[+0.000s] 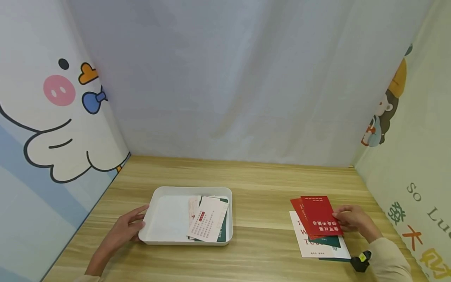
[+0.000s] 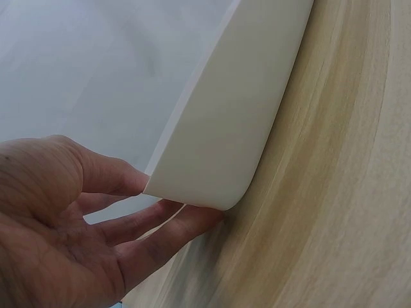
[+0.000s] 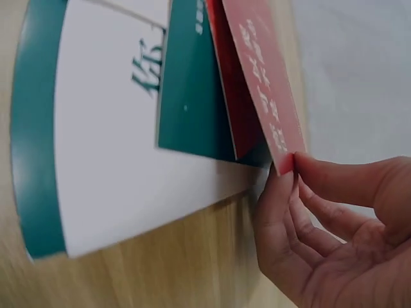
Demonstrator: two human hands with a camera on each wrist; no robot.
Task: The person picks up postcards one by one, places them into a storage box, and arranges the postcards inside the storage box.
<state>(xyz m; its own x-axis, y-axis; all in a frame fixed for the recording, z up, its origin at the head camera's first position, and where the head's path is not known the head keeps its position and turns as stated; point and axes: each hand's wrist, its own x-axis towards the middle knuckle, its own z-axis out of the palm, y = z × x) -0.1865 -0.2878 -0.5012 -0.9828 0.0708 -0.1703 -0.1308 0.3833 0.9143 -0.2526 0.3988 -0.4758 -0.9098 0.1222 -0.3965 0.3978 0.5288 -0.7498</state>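
A white tray (image 1: 169, 219) sits on the table at left, several printed cards (image 1: 208, 219) piled in its right half. My left hand (image 1: 125, 229) grips the tray's left side; the left wrist view shows the thumb at the rim and fingers under the bottom edge of the tray wall (image 2: 218, 122). At right, my right hand (image 1: 354, 219) pinches a red card (image 1: 318, 213) by its edge between thumb and fingers (image 3: 276, 205). Beneath it lie another red card (image 1: 304, 223), a green card (image 3: 192, 109) and a white card (image 1: 303, 243) with red lettering, partly covered.
A small black object with a yellow-green patch (image 1: 361, 260) is by the right wrist. Behind the wooden table (image 1: 260, 192) hangs a plain pale curtain (image 1: 229, 86). Cartoon-printed cloth (image 1: 81, 129) borders the left, and another printed cloth (image 1: 405, 168) the right.
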